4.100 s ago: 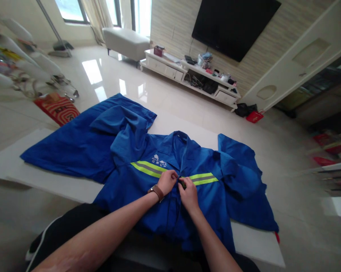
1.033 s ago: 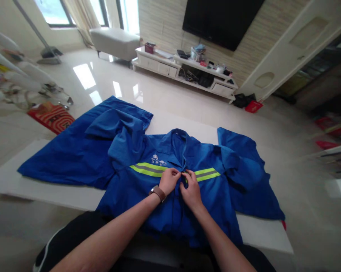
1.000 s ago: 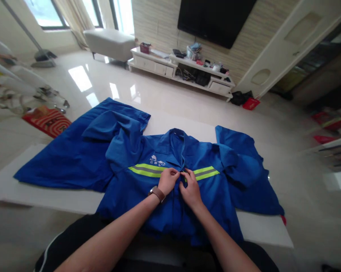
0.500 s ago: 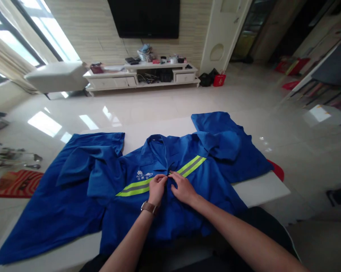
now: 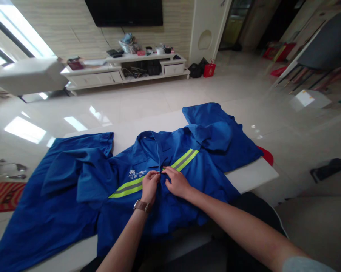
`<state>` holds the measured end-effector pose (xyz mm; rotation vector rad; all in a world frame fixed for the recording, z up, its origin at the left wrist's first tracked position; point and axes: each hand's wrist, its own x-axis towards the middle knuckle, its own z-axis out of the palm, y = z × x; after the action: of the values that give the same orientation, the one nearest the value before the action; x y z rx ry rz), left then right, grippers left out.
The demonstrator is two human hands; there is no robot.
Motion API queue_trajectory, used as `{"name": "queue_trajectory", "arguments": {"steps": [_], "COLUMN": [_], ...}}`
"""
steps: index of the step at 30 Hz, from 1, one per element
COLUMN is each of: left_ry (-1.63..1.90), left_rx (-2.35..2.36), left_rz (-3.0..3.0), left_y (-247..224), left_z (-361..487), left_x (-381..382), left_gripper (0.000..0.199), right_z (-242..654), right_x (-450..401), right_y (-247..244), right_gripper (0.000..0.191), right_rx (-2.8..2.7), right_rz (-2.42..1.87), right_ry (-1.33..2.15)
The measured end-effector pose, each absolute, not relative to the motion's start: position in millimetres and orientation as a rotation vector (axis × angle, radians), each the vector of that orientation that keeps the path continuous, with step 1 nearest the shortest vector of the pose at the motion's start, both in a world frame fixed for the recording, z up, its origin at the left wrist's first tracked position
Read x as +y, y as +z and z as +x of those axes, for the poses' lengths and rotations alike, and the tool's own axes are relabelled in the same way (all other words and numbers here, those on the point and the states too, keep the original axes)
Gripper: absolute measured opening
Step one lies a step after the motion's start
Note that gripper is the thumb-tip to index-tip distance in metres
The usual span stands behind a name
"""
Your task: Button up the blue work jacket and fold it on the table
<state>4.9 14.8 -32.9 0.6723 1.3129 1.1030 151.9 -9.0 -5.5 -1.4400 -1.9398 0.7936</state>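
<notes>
Left hand (image 5: 150,187) pinching front edge of blue jacket (image 5: 181,208); right hand (image 5: 178,182), thumb apart, fingertips at same spot, I cannot tell grip. Jacket face up on white worktop (image 5: 256,175), collar (image 5: 140,154) away from me, sleeves (image 5: 95,173) over more blue cloth (image 5: 47,226).

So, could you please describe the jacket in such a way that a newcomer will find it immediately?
Start from the white table in the foreground. Across its middle lies the blue jacket, with the left hand and right hand at its front. Unlike the plain blue cloth on both sides, it shows a collar, a white logo and a lime-and-grey band.
</notes>
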Motion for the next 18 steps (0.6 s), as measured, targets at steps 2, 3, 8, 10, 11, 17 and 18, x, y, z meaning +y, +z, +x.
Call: {"name": "queue_trajectory", "arguments": {"steps": [2, 3, 8, 10, 11, 17, 18], "left_ry": [1.105, 1.105, 1.106, 1.129, 1.14, 1.106, 1.096], "left_rx": [1.309, 1.31, 1.298, 1.271, 1.257, 1.22, 1.216], "left_rz": [0.659, 0.653, 0.652, 0.66, 0.671, 0.723, 0.724], "left_y": [-31.7, -31.2, -28.7, -27.1, -26.2, -22.2, -22.4], "left_z": [5.4, 5.6, 6.5, 7.2, 7.6, 7.0, 6.5], "left_x": [14.3, 14.0, 12.3, 11.9, 11.8, 12.6, 12.7], "left_gripper": [0.033, 0.034, 0.037, 0.038, 0.038, 0.043, 0.043], "right_z": [152.1, 152.1, 151.9, 152.0, 152.2, 154.5, 154.8], "right_x": [-8.9, -8.8, -8.7, -9.2, -9.5, -9.2, -8.6], "right_y": [-6.4, -6.9, -8.1, -7.4, -6.7, -3.6, -3.7], "right_gripper": [0.046, 0.045, 0.046, 0.048, 0.049, 0.049, 0.047], "right_rx": [-1.938, -1.935, -1.913, -1.899, -1.892, -1.885, -1.885], "right_rz": [-1.437, -1.437, -1.445, -1.436, -1.427, -1.397, -1.398], "right_ry": [0.792, 0.791, 0.807, 0.804, 0.798, 0.777, 0.775]}}
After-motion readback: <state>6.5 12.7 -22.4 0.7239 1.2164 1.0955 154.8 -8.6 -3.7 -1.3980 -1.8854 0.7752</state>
